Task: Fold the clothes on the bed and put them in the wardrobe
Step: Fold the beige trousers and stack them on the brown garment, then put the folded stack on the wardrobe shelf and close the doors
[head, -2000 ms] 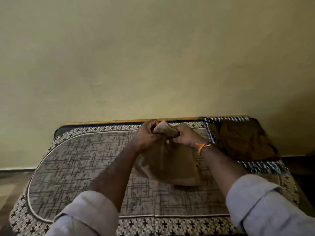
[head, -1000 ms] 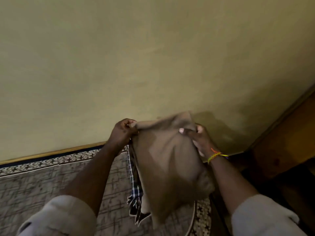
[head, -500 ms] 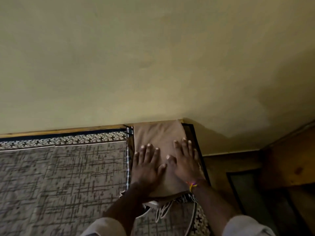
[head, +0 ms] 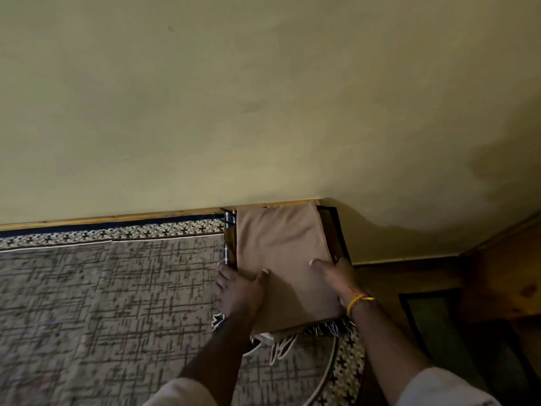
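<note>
My left hand (head: 238, 291) and right hand (head: 339, 278) hold the sides of the folded clothes (head: 281, 259) on the bed (head: 102, 303). Yellow wall (head: 234, 98) at twelve o'clock.

I see both arms reach forward, sleeves pushed up near the elbows. My left hand (head: 238, 291) is curled, thumb on top and fingers (head: 224, 272) tucked down at the side, gripping. My right hand (head: 339, 278) does the same on the other side, thumb pointing in. A yellow and red band (head: 358, 300) sits on my right wrist.
</note>
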